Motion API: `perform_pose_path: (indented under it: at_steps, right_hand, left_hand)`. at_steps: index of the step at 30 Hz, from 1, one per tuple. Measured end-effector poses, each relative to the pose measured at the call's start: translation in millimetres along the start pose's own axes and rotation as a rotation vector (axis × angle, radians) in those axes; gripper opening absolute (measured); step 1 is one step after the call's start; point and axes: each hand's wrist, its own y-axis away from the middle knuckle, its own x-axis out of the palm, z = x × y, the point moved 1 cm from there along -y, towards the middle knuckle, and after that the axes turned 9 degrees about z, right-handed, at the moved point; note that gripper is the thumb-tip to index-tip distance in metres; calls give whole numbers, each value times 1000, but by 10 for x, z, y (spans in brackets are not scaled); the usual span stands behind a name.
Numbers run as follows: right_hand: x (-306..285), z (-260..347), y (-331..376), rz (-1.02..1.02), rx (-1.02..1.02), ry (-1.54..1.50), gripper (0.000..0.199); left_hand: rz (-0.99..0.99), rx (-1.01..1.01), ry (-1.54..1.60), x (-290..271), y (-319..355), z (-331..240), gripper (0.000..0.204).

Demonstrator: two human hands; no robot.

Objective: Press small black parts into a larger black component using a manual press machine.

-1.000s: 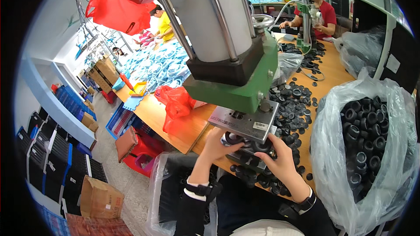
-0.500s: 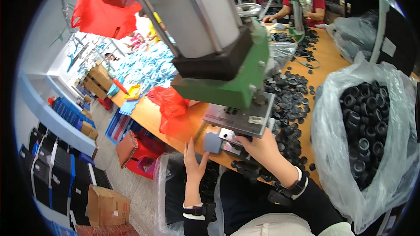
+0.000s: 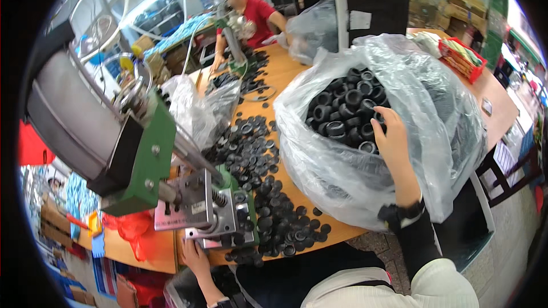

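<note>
My right hand (image 3: 394, 140) is at the mouth of a large clear plastic bag (image 3: 297, 159), over a heap of black round caps (image 3: 342, 100). Its thumb and forefinger are apart and curved at the caps; whether they touch one is hard to tell. My left hand (image 3: 197, 259) lies at the table's front edge, beside the metal die block (image 3: 214, 217) of a green and grey press (image 3: 148, 154). Its fingers are stretched out, with nothing visible in them, though the tips are partly hidden by the press.
Loose black discs (image 3: 251, 154) spread over the wooden table (image 3: 294, 68) right of the press. Across the table a person in a red shirt (image 3: 257, 17) sits at another press. Red plastic bags (image 3: 134, 231) lie left; a red basket (image 3: 462, 60) stands far right.
The view has swung right. My right hand has left the press's die block and moved right to the bag of caps. My left hand stays near the press's front.
</note>
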Motion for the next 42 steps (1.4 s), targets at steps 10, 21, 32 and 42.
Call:
perform_pose_path:
  at_steps: [10,21,32,42]
  right_hand:
    - [163,-572,-142,101,28,238,54]
    - [-365,65,546,29,15,-262,34]
    - [21,611,794,195,210,-803,56]
    - [35,898,999,452,90,-821,65]
  left_hand:
    - [-390,106,627,-388,113,-610,41]
    - [81,104,135,0,-181,-23,38]
    - [167,46,139,10,-156,-124,37]
    - [-412,268,622,-656,63,-852,42]
